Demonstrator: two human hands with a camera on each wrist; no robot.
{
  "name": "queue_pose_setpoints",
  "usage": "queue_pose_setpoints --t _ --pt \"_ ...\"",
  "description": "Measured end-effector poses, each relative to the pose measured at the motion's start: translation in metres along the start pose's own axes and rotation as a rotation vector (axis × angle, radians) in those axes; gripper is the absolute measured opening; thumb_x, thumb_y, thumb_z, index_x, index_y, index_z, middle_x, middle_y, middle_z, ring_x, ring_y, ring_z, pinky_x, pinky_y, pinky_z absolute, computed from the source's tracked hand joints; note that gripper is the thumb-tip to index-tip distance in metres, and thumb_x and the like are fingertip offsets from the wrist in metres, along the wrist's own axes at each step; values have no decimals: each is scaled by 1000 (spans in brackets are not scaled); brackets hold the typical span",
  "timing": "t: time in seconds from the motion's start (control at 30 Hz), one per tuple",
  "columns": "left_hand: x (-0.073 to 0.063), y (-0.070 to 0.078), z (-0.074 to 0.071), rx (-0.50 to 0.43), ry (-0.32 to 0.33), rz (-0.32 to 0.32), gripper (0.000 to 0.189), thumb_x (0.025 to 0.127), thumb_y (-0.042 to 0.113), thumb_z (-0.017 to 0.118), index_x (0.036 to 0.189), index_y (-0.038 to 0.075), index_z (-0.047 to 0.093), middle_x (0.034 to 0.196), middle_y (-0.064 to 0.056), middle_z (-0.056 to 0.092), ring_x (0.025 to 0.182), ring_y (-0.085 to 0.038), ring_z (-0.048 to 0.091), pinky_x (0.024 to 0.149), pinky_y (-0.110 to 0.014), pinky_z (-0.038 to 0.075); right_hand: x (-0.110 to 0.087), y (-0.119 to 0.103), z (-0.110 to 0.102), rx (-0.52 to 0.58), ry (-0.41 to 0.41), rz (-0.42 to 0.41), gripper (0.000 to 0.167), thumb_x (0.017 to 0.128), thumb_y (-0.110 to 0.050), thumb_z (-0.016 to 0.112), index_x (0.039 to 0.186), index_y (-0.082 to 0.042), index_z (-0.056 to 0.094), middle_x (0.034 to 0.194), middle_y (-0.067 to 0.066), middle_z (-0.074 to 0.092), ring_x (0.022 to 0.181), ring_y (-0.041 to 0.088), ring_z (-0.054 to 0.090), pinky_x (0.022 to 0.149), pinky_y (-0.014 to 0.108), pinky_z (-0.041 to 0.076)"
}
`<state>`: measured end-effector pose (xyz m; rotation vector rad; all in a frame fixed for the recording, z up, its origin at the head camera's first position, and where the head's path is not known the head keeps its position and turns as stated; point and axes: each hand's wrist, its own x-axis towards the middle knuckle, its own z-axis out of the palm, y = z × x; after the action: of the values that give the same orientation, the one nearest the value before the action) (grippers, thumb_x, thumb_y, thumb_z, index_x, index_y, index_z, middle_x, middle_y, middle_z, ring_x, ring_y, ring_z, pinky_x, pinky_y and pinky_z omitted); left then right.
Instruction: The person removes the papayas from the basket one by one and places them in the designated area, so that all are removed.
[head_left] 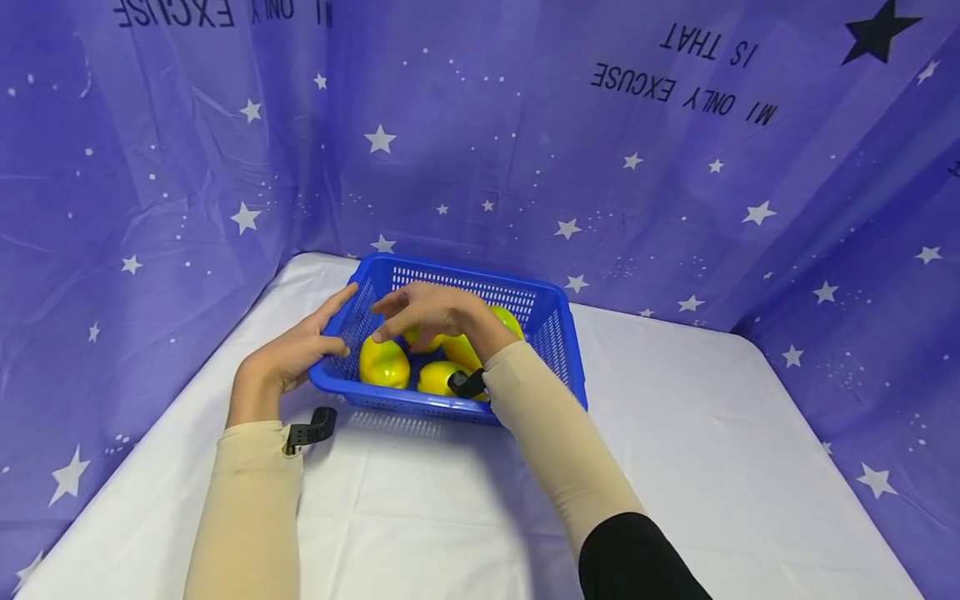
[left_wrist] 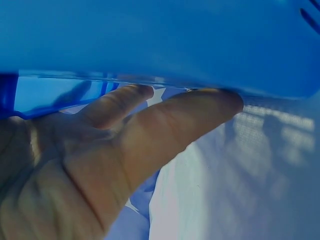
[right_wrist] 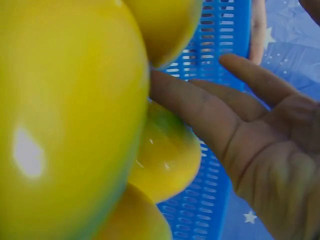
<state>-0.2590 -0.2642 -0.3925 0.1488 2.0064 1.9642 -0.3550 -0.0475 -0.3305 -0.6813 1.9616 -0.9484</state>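
Observation:
A blue plastic basket (head_left: 551, 312) with slotted walls stands on the white cloth, holding several smooth yellow fruits tinged with green, mango-like in look. My left hand (head_left: 288, 354) grips its left rim, thumb over the inner side and fingers along the outside. In the left wrist view, the left thumb (left_wrist: 180, 120) lies against the blue wall. Over the basket's middle hovers my right hand (head_left: 431, 310), fingers spread and loosely bent, holding nothing. The nearest fruit (head_left: 384, 363) sits at the left, under its fingertips. In the right wrist view, the thumb overlaps a green-topped fruit (right_wrist: 167, 155).
White cloth (head_left: 675, 433) covers the table in front of the basket and to its right. Purple curtains (head_left: 487, 150) with stars and lettering hang behind and at both sides. A black wrist camera mount (head_left: 313, 428) sticks out from the left sleeve.

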Motion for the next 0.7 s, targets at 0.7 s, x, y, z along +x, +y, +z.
queue_pose_setpoints --t 0.7 --pt "-1 1 2 26 0 -11 98 83 -4 47 153 51 7 159 -13 -2 130 -43 31 87 -38 50 18 2 12 -111 -154 101 75 77 -30 82 144 -17 50 147 -1 43 127 20 46 83 42 55"
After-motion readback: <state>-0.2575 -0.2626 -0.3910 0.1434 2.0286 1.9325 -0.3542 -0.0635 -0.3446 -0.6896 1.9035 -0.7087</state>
